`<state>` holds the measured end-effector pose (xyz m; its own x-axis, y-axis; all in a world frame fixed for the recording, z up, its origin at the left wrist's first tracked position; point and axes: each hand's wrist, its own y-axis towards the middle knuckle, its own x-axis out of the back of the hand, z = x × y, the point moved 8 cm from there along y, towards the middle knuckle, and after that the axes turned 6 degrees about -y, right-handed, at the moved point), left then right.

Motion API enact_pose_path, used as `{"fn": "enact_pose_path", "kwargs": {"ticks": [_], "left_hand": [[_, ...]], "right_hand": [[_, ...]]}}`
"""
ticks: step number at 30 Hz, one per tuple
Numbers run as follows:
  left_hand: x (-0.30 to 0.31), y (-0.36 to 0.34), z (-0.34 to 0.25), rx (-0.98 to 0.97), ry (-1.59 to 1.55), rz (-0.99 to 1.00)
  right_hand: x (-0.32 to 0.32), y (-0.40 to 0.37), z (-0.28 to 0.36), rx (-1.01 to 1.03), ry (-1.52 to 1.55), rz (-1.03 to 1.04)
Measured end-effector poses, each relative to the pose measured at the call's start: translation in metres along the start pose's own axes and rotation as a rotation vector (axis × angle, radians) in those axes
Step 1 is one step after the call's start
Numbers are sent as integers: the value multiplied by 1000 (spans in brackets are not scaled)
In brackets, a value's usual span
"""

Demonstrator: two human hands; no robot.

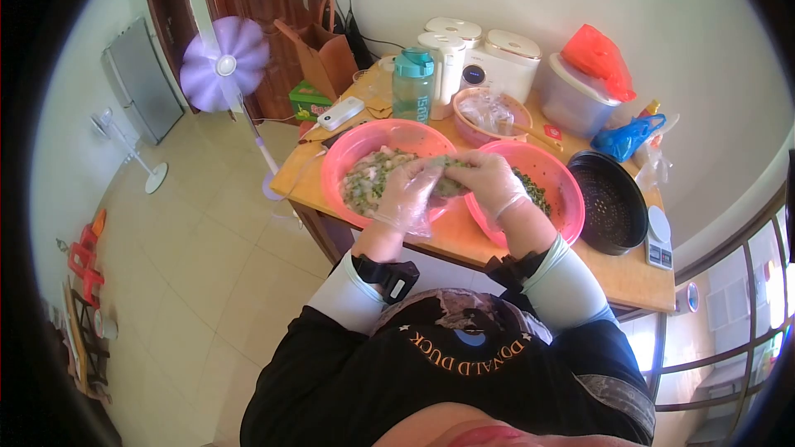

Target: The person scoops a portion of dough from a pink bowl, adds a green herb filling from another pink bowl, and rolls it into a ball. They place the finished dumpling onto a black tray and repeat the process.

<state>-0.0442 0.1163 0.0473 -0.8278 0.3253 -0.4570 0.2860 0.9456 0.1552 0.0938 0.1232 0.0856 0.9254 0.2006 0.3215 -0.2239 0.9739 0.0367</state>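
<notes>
My left hand (409,189) and my right hand (490,182), both in clear plastic gloves, meet over the gap between two pink basins. Their fingers are closed round a small greenish piece of food (450,185); its exact kind is hard to make out. Under my left hand, the left pink basin (333,167) contains a pale mix with chopped green bits (364,182). Below my right hand, the right pink basin (571,207) has dark green chopped filling (534,190), partly hidden by the hand and wrist.
Behind the basins stand a teal bottle (412,87), a white appliance (509,62) and a bowl with a plastic bag (493,112). To the right are a black perforated pan (611,203), a kitchen scale (658,236) and a lidded tub (575,99). A purple fan (225,66) stands left.
</notes>
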Motion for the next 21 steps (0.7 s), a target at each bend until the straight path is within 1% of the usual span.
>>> {"fn": "enact_pose_path", "kwargs": {"ticks": [1, 2, 3, 4, 5, 6, 8, 10, 11, 12, 14, 17, 19, 20, 21], "left_hand": [[-3, -1, 2, 56, -234, 32], [-5, -2, 0, 57, -234, 32], [-11, -3, -1, 100, -251, 74], [-17, -4, -3, 142, -269, 116], [-14, -1, 1, 143, -270, 117], [-9, 4, 7, 120, -209, 136], [-5, 9, 14, 98, -148, 158], [1, 12, 18, 50, -26, 107], [1, 14, 23, 51, -25, 109], [3, 16, 26, 38, -31, 99], [-1, 15, 24, 26, -38, 87], [-5, 9, 15, 25, 19, 76], [-9, 8, 14, 96, -73, 158], [-9, 9, 14, 97, -73, 157], [-8, 10, 16, 124, -148, 116]], "right_hand": [[0, -1, 2, -16, 92, 45], [-1, -1, 2, -33, 183, 90], [3, 0, 2, -35, 184, 90], [1, 1, 6, 0, 133, 172], [-3, 0, 8, 35, 80, 253], [-5, -1, 7, 33, 80, 252], [0, -2, 11, 126, 8, 81], [-4, 1, 6, 131, -8, 69], [-5, 2, 5, 137, -24, 60], [-5, 3, 6, 137, -24, 59], [-19, 4, -1, -38, 139, 244], [-15, 5, -3, -2, 59, 185], [-7, -2, 8, 31, 8, 165], [-3, -5, 15, 62, -43, 145], [0, -4, 16, 61, -42, 146]]}}
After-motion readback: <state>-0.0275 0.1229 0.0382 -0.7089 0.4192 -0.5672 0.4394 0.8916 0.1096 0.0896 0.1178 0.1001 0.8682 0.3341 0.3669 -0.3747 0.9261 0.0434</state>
